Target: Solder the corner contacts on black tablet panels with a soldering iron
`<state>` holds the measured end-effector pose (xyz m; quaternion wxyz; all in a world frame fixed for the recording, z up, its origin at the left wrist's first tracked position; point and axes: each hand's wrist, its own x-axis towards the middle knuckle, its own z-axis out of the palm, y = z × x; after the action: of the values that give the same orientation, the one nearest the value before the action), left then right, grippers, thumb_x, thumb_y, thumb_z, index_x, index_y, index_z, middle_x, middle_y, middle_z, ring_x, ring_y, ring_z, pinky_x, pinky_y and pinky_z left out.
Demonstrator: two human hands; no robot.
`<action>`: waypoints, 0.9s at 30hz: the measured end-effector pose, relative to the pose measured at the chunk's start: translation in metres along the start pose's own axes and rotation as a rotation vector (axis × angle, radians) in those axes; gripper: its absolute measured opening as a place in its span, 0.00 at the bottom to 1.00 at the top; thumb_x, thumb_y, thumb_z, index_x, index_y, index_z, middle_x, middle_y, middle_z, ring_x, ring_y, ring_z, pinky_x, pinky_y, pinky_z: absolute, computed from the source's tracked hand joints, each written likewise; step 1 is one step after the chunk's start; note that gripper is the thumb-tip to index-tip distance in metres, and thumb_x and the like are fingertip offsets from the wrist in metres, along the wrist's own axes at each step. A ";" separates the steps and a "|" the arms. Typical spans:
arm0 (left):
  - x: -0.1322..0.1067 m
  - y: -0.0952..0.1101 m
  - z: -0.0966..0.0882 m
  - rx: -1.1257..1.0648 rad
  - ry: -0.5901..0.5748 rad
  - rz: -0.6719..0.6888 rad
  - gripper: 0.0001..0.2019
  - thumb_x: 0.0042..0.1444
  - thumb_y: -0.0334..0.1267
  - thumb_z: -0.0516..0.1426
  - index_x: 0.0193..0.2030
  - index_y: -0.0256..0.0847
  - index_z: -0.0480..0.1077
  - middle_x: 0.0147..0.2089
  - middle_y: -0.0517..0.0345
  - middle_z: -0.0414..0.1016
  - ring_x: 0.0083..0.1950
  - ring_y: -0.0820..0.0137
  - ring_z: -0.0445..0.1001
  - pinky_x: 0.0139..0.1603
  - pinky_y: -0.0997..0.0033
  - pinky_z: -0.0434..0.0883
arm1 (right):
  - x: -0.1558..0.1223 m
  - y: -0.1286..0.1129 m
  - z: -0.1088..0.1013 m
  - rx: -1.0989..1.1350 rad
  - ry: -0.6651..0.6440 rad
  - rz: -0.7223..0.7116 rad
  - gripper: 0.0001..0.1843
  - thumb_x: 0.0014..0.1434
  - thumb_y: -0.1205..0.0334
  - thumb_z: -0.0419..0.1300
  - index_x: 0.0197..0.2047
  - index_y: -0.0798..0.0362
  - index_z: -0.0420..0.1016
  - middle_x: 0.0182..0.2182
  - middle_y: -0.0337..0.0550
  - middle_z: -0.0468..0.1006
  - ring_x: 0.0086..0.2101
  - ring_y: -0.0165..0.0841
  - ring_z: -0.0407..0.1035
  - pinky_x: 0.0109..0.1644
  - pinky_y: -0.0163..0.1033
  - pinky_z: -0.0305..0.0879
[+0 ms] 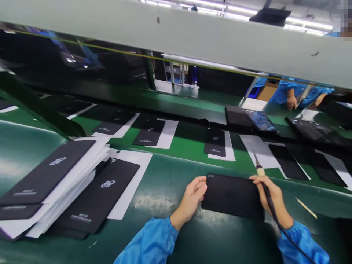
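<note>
A black tablet-sized panel (pixel 232 197) with a small round hole at its upper left corner is held level above the green bench. My left hand (pixel 193 196) pinches its left edge between thumb and fingers. At the panel's right end, my right hand (pixel 271 198) is closed on a soldering iron (pixel 260 169) with a cream-coloured collar and a thin metal tip pointing up and away. Its black cord runs down over my right forearm. The fingers of that hand also touch the panel's upper right corner. Whatever lies behind the panel is hidden.
Black printed panels and white sheets form a stack (pixel 57 172) at left, beside another panel (pixel 103 198). Beyond, a green belt (pixel 189 146) carries more panels. A thin stick (pixel 306 207) lies at right. A shelf beam (pixel 176 36) crosses above. Another person's hands (pixel 292 101) show far right.
</note>
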<state>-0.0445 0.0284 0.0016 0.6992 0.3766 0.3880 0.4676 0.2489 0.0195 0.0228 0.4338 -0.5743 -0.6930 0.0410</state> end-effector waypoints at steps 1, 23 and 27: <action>-0.001 -0.001 0.001 -0.010 -0.026 -0.025 0.19 0.55 0.46 0.63 0.48 0.37 0.72 0.41 0.49 0.82 0.38 0.66 0.79 0.37 0.71 0.72 | -0.006 -0.003 0.007 0.029 -0.021 0.010 0.12 0.67 0.57 0.52 0.33 0.51 0.70 0.34 0.45 0.82 0.34 0.34 0.78 0.41 0.37 0.74; 0.000 -0.009 0.008 -0.088 0.011 -0.100 0.14 0.52 0.36 0.64 0.42 0.40 0.65 0.32 0.58 0.81 0.29 0.69 0.79 0.34 0.71 0.75 | -0.028 -0.064 0.026 0.458 -0.051 0.100 0.11 0.64 0.62 0.60 0.47 0.51 0.81 0.30 0.44 0.81 0.26 0.32 0.73 0.30 0.38 0.72; 0.000 -0.008 0.009 -0.087 0.024 -0.098 0.13 0.51 0.35 0.63 0.41 0.41 0.64 0.30 0.60 0.81 0.27 0.70 0.79 0.33 0.72 0.74 | -0.023 -0.077 0.028 0.395 -0.094 -0.034 0.09 0.59 0.71 0.62 0.41 0.51 0.80 0.33 0.45 0.81 0.34 0.36 0.77 0.39 0.41 0.74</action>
<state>-0.0330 0.0246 -0.0020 0.7322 0.3208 0.3936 0.4539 0.1709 -0.0129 0.0356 0.5057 -0.4639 -0.7006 0.1957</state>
